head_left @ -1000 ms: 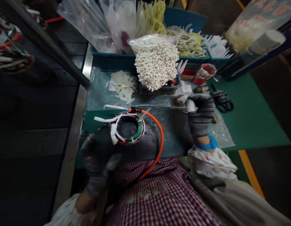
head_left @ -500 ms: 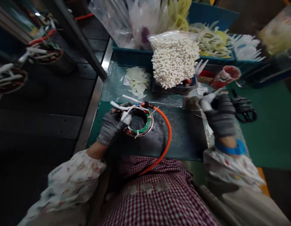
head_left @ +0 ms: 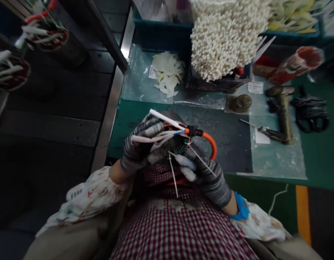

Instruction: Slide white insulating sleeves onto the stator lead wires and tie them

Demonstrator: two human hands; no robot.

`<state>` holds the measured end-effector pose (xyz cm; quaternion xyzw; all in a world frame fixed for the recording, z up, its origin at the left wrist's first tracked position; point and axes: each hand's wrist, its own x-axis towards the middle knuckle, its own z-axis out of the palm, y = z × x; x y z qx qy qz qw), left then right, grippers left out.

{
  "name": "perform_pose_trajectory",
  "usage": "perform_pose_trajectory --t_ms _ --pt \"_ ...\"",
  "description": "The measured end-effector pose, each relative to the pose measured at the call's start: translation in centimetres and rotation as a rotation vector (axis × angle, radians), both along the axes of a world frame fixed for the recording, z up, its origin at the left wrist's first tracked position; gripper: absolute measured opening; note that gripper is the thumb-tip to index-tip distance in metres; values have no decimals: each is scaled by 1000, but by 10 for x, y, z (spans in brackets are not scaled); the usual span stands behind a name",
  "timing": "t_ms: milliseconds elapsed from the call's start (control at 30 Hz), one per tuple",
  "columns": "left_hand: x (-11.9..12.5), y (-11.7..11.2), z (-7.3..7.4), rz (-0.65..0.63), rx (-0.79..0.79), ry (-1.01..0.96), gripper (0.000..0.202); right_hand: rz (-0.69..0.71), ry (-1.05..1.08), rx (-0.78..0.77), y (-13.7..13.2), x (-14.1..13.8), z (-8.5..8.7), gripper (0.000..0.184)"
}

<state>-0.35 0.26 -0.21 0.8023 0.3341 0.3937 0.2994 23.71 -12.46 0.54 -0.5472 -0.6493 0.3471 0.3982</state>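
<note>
My left hand, in a grey striped glove, grips the side of a ring-shaped stator with green lining. White-sleeved leads and an orange cable come off its top. The stator is tilted up, and much of it is hidden by my hands. My right hand, also gloved, with white-covered fingertips, is closed at the near right rim of the ring. A white pointed pick sticks out between its fingers towards the ring. Two thin white ties dangle from the stator.
Behind are a bag of white sticks, a heap of pale slips and a red cup. To the right lie a pistol-shaped tool, a round brown lump and a black-handled tool. More wound stators stand at left.
My right hand has come from the right side of the bench to the stator, bringing the white pick. The stator has been tilted up and moved nearer to me. The view has shifted down.
</note>
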Motion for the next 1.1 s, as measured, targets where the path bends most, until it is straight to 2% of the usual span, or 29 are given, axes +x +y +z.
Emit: perform_pose_trajectory --t_ms 100,200,300,433,500,600,800,933,1100 --pt "-4 -12 8 -101 180 -1 58 21 -117 88 -2 7 13 33" --pt "-7 -18 13 -71 311 83 56 32 -235 135 2 6 26 22" --pt "-10 -23 12 -52 374 153 56 -24 -325 179 6 0 33 20" --pt "-12 -25 11 -40 400 211 56 -37 -395 192 12 -3 41 20" --pt "-12 -25 12 -37 407 237 56 -5 -431 158 15 -4 45 24" --pt "-12 -23 14 -48 409 246 56 -35 -464 193 18 -5 49 33" --pt "-9 -20 16 -66 381 208 53 -83 -434 227 16 -3 45 20" --pt "1 -18 28 -63 301 280 51 -94 -470 132 9 11 44 20" --pt "30 -6 49 -100 276 384 51 -150 -546 101 8 29 51 22"
